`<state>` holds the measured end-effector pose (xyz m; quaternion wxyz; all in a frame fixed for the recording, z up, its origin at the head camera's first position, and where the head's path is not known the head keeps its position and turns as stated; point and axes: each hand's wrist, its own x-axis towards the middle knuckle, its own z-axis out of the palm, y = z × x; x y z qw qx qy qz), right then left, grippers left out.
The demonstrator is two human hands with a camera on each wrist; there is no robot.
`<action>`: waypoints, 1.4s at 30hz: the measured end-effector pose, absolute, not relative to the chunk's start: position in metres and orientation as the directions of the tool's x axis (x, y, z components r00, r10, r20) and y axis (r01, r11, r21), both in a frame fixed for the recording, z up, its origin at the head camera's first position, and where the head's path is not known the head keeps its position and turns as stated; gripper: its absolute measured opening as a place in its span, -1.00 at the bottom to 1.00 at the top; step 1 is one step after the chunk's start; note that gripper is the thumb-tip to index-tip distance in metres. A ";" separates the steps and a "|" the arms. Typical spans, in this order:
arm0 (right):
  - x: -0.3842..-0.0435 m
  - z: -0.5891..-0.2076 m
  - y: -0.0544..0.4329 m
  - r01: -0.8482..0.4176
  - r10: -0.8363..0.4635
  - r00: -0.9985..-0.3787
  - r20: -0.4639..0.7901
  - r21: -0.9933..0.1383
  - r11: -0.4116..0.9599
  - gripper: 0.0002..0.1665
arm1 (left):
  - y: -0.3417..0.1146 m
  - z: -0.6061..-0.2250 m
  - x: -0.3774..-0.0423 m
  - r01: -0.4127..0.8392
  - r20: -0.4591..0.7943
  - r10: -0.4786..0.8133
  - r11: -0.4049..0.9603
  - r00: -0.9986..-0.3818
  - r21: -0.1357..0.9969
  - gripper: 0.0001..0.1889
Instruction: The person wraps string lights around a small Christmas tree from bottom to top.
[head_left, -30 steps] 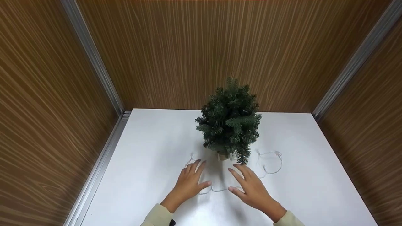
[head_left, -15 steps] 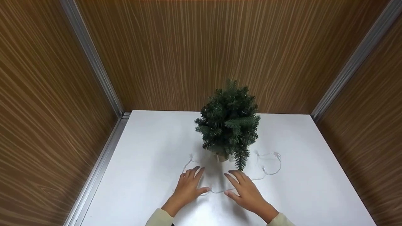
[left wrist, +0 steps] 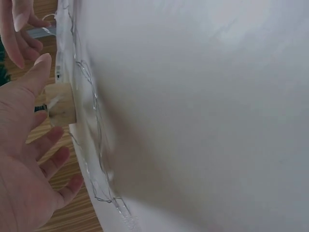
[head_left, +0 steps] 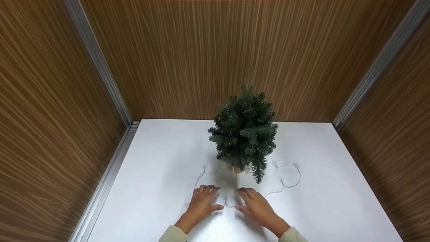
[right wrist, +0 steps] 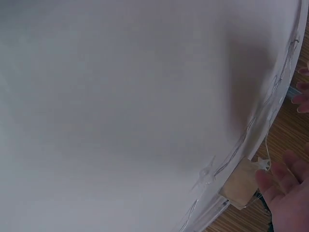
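Note:
A thin clear string of lights (head_left: 300, 174) with star-shaped pieces lies in loose curves on the white table. In the right wrist view one clear star (right wrist: 206, 176) shows on it. My left hand (head_left: 200, 203) is over the string at the front, fingers spread and slightly bent, nothing in it. Facing it, my right hand (head_left: 258, 206) is close to the same stretch of wire, its fingers also loosely bent and holding nothing. Whether any fingertip touches the wire is unclear. A small artificial fir tree (head_left: 245, 131) stands upright behind both hands on a pale wooden base (left wrist: 60, 104).
Brown wood-grain panels (head_left: 215, 60) enclose the white table (head_left: 158, 151) at the back and both sides. Grey metal rails (head_left: 104, 64) run along the panel corners and the table's left edge.
Both hands have drawn back towards me, away from the tree. The right hand has also moved left, so the hands are closer together. More of the string shows.

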<state>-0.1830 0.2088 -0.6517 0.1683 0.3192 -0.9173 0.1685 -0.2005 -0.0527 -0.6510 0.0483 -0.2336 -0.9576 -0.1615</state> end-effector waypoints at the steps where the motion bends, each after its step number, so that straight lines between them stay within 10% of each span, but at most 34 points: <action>1: -0.184 -0.653 0.208 -0.644 -0.529 -0.741 0.414 -0.213 0.735 -0.35 | -0.053 -0.652 -0.201 0.466 0.173 0.434 0.837 -0.884 0.287 -0.32; 22: -0.197 -0.673 0.198 -0.682 -0.557 -0.709 0.431 -0.220 0.698 -0.74 | -0.056 -0.668 -0.200 0.434 0.100 0.433 0.804 -0.896 0.406 -0.90; 42: -0.197 -0.670 0.206 -0.662 -0.479 -0.712 0.513 -0.264 0.701 -0.85 | -0.058 -0.660 -0.199 0.438 0.102 0.464 0.710 -0.880 0.552 -0.93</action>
